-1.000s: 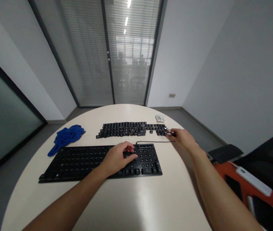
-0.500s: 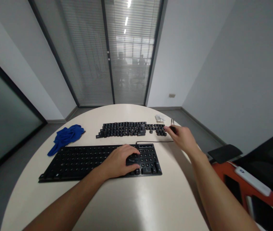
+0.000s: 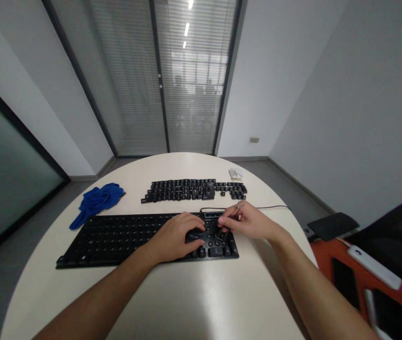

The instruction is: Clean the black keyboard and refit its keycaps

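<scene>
A black keyboard (image 3: 126, 238) lies across the table; most of its key positions are without caps, and a few caps sit on its lower right part. My left hand (image 3: 175, 236) rests on it just left of the number pad, thumb and fingers apart and curved down. Over the number pad, my right hand (image 3: 246, 221) is closed on a thin wire keycap puller (image 3: 224, 234), its wire ends pointing down at the keys. Beyond the keyboard, loose black keycaps (image 3: 179, 190) stand in rows.
A crumpled blue cloth (image 3: 101, 198) lies at the table's left. A small clear bag (image 3: 236, 174) sits behind the keycaps. The keyboard cable (image 3: 271, 207) runs off to the right. Phones (image 3: 346, 283) and a white power strip (image 3: 374, 267) rest on an orange seat at right.
My right hand has moved from beside the loose keycaps down and left to the number pad, bringing the keycap puller. My left hand has stayed in place.
</scene>
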The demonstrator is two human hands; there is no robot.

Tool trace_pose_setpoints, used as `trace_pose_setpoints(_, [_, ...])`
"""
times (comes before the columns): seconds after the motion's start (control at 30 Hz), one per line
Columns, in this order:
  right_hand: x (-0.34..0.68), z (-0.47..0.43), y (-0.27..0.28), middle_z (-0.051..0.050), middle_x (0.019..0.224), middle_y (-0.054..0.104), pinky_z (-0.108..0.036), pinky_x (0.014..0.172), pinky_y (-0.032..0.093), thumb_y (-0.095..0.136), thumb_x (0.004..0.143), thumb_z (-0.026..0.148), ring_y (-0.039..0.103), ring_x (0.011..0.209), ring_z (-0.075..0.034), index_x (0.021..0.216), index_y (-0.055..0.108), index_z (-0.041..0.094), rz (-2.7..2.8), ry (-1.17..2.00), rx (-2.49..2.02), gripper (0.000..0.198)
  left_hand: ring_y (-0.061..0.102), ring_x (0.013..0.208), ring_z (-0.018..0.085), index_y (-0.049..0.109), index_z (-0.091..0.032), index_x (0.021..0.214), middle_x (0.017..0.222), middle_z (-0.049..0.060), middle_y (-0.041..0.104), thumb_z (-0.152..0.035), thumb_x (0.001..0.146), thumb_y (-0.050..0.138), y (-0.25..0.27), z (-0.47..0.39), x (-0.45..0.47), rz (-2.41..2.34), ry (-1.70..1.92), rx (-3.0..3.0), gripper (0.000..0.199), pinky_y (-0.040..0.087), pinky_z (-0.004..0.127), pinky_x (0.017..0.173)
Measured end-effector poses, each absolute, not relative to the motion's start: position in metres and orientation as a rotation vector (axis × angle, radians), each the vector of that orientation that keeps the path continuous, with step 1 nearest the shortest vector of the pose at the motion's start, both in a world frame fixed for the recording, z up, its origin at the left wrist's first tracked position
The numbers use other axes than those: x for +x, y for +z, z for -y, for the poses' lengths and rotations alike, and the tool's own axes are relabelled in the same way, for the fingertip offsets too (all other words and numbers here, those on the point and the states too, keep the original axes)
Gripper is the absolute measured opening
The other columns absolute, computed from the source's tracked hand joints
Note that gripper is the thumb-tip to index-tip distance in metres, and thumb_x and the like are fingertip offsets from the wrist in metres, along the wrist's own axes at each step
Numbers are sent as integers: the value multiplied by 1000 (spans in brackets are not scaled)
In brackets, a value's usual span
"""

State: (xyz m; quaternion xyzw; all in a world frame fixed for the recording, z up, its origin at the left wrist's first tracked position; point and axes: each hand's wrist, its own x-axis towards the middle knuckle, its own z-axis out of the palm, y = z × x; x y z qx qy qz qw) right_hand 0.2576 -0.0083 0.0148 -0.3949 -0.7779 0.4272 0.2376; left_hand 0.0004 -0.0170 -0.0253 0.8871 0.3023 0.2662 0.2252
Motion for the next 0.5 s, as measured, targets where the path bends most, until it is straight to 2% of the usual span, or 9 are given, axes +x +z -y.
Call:
trace_pose_setpoints(0.33, [258, 18, 25, -6, 71, 74, -26, 60, 51, 69, 85, 49, 64, 63, -15, 82, 78, 15, 2134, 1370, -1098, 36, 60, 112, 23, 66, -23, 105, 117, 7, 68, -25, 84, 70, -25, 16, 0, -828, 735, 2447, 21, 47, 41, 100])
trace_pose_setpoints(0.5, [264, 23, 34, -4, 68, 71, -25, 57, 46, 73, 80, 49, 59, 61, -15, 81, 79, 15, 2133, 1384, -1129, 35, 60, 112, 24, 66, -24, 104, 117, 7, 68, -25, 84, 70, -27, 16, -1, -819, 746, 2444, 20, 47, 41, 100])
